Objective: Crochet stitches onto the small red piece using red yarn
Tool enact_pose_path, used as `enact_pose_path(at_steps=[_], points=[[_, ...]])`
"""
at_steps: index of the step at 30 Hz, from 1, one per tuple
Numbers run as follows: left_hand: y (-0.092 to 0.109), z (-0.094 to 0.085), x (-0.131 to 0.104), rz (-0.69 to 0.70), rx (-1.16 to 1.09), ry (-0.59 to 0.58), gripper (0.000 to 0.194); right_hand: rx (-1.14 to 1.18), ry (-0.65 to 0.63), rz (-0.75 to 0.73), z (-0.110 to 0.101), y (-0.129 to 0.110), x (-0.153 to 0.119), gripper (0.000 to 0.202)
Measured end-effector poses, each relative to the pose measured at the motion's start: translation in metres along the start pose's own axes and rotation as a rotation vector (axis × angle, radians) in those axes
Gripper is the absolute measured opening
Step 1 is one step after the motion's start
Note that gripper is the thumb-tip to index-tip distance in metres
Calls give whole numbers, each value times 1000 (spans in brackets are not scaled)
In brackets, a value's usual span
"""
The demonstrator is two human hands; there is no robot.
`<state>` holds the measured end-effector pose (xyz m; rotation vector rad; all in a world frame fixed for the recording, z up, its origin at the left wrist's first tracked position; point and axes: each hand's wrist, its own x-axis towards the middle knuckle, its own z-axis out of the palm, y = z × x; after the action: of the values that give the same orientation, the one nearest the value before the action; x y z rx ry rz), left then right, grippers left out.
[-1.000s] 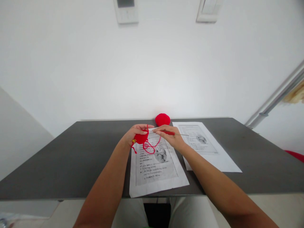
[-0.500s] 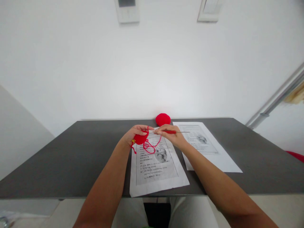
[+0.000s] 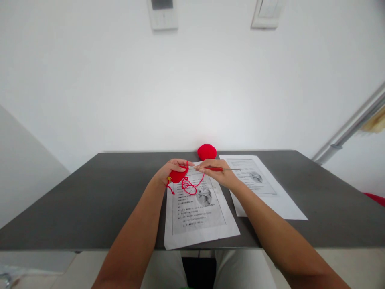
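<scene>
"Red rounded yarn piece (image 3: 178, 176) is up in the left hand (image 3: 171, 168), over the top left part of a white printed paper sheet (image 3: 192, 241). Thumb's pressed down on it, fingers half-curled underneath, pointer sticking out with a strand over it. Small yellow clip (image 3: 169, 179) at the lower edge too."

"Nice, and the other hand?"

"Right hand (image 3: 217, 172) is closed in a pen-type pinch on a thin metal tool with a red handle (image 3: 215, 169), thin shaft poking out past the wrist. The tip near the left hand is too small for me to make out. Loose red loops hang between the two hands."

"What's the desk like?"

"Wide, flat dark grey table (image 3: 120, 192), running back to a plain white wall (image 3: 192, 88). Fuzzy red yarn ball (image 3: 207, 151) sits at the back edge, behind the right hand. Second white printed sheet (image 3: 279, 206) lies off to the right, partly under that forearm."

"And the room?"

"White panel with a dark screen (image 3: 164, 18) and a white switch plate (image 3: 267, 14) up on the wall, slanted grey pipe (image 3: 357, 124) at right, pale floor (image 3: 355, 261) below."
</scene>
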<state>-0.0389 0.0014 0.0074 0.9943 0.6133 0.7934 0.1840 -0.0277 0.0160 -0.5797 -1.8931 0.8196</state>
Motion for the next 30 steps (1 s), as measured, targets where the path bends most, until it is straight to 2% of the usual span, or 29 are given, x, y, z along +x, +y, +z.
enact_pose_path(at_steps=[7, 12, 20, 25, 30], points=[[-4, -3, 1, -33, 115, 100, 38, 197, 86, 151, -2, -1, 2, 20], [-4, -4, 3, -37, 203, 106, 39, 395, 134, 275, 3, 5, 3, 24], [-6, 5, 7, 31, 149, 129, 38, 602, 235, 360, 14, 13, 5, 26], [-8, 8, 8, 44, 148, 122, 35, 495, 321, 290, 19, 11, 3, 22], [-8, 10, 9, 33, 145, 97, 31, 99, 309, 102, 18, 9, -1, 17]])
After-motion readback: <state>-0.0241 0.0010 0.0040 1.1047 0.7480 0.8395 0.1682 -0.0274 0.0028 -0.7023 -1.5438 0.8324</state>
